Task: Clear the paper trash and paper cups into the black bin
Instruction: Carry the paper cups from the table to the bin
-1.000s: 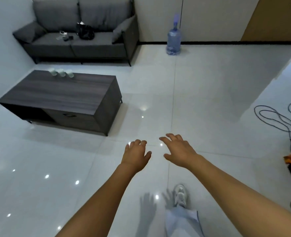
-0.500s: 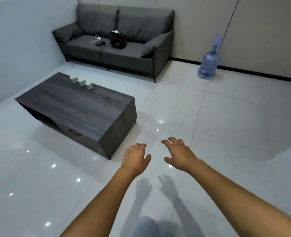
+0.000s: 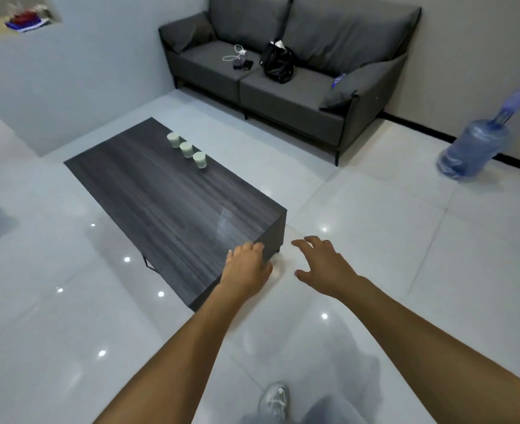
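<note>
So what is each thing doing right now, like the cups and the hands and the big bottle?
Three paper cups: upright, in a row on the coffee table, untouched.
Left hand: open, holding nothing, over the table's near corner.
Right hand: open, fingers spread, holding nothing, above the floor.
Water bottle: on the floor by the wall.
Black bag: on the sofa.
</note>
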Tool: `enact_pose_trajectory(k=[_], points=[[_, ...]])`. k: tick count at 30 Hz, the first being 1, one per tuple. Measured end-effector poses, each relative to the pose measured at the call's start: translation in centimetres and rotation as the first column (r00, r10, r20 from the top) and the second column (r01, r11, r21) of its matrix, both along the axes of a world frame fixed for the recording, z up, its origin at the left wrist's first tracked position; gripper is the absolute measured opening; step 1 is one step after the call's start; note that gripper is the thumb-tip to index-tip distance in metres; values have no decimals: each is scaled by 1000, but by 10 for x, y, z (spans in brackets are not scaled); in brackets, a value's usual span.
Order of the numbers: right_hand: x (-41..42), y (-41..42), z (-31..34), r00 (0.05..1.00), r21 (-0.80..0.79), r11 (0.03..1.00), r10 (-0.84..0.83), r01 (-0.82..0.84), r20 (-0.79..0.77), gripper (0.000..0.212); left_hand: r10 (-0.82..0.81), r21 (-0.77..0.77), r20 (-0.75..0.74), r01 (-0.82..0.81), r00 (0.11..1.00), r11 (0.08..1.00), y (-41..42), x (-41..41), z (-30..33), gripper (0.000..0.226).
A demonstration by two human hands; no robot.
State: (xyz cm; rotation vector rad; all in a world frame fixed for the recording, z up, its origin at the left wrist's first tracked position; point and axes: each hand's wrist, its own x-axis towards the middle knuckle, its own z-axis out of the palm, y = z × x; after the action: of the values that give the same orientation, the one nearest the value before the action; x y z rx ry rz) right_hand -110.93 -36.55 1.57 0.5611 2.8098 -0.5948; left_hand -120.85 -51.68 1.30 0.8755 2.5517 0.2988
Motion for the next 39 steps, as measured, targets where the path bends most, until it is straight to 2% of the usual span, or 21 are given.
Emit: enact_pose_trajectory(k=[10,17,25,30,33,39], points=[[-169,186,-13,992,16,993,120,-121,47,66,160,27,93,-164,983,986,167,-149,-31,48],[-302,305,-3,961,42,965,254,-260,113,65,340,25,127,-346,932,938,264,-249,-30,52],[-471,354,-17,880,15,884,464,-468,98,65,528,26,178,-540,831,841,318,-376,-50,54],[-574,388,-18,862,15,868,492,-497,123,64,578,19,195,-592,793,806,352,-474,-60,53],[-626,401,-14,838,25,846,524,-533,150,65,610,38,199,-628,767,777,361,-515,-57,52],[-718,391,-24,740,8,752,647,-659,184,64,723,11,227,-744,653,668,354,-573,-63,50]])
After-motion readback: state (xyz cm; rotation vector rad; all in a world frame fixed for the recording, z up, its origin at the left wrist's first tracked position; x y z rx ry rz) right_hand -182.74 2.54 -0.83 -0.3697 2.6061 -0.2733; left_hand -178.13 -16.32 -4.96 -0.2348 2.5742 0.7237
